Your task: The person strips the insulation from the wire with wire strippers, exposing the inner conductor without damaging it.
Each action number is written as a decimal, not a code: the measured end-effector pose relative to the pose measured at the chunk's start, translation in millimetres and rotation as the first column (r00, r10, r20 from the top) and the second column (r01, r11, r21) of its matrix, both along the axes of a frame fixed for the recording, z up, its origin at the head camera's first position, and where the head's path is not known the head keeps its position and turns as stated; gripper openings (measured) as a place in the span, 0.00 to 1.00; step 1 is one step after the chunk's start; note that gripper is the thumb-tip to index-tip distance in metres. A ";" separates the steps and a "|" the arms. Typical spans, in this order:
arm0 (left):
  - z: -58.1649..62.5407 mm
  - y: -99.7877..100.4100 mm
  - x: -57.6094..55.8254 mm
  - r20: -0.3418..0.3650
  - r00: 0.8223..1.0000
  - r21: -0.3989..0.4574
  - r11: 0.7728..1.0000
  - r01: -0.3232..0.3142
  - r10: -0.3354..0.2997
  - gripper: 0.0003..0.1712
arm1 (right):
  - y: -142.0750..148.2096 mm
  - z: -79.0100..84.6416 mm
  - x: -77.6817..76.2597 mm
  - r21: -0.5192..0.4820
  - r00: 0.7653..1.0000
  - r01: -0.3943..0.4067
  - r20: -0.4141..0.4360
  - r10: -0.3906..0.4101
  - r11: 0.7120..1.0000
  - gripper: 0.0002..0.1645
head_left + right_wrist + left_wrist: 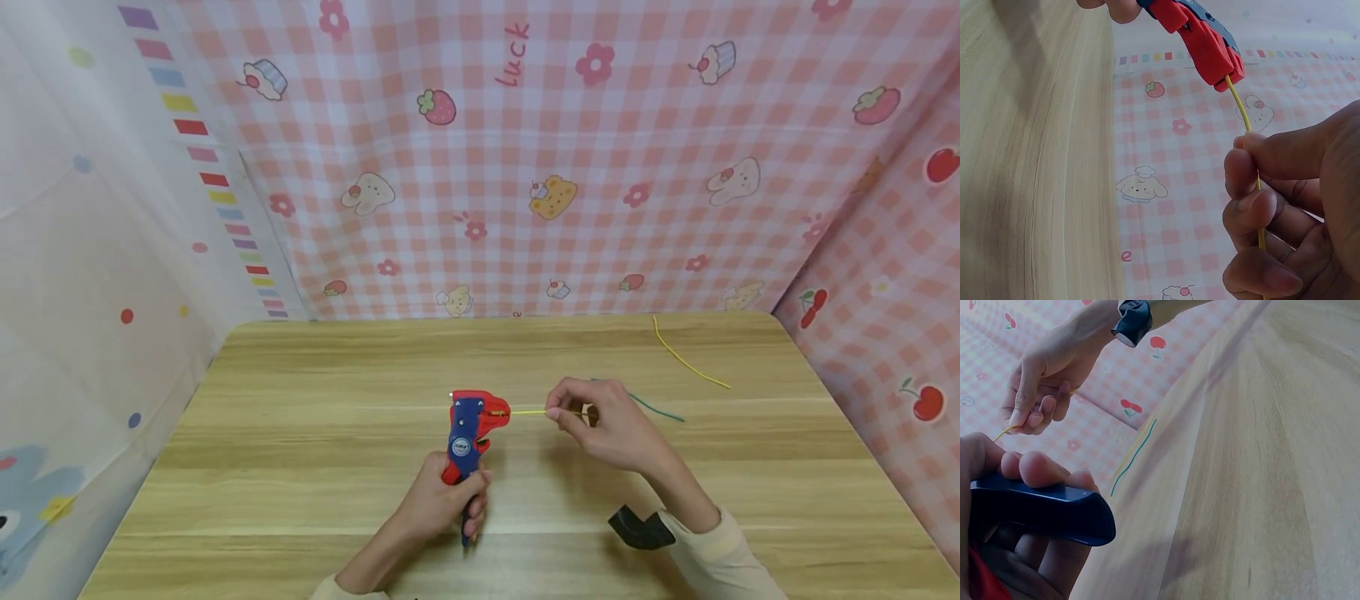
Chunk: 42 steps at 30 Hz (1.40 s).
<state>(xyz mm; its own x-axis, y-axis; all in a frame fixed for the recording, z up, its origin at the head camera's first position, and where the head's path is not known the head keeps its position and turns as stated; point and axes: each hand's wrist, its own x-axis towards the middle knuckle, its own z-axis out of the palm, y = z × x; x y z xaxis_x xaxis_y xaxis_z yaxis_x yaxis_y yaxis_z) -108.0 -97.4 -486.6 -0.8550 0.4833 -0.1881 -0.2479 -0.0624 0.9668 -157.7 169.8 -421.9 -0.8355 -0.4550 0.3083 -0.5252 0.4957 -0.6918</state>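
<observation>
My left hand (450,498) grips the handles of a red and blue wire stripper (467,433), its fingers wrapped round them. The tool's red nose points right in the head view. A thin yellow wire (528,412) runs from the nose to my right hand (607,423), which pinches it between thumb and forefinger. In the right wrist view the wire's end (1231,86) enters the red jaws, and its tail passes down across the curled fingers (1257,209). The left wrist view shows the dark blue handle (1047,509) in my left hand.
A wooden table (322,375) lies under both hands. Behind my right hand is a green wire (657,408), and farther back a second yellow wire (686,357). A black device (641,528) sits at my right wrist. Patterned cloth (480,150) hangs behind the table and at its sides.
</observation>
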 end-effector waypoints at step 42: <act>3.1 -3.3 -2.7 0.050 0.997 -0.013 0.998 0.064 -0.063 0.08 | 2.3 0.8 0.3 0.003 0.998 0.042 -0.051 -0.042 0.999 0.09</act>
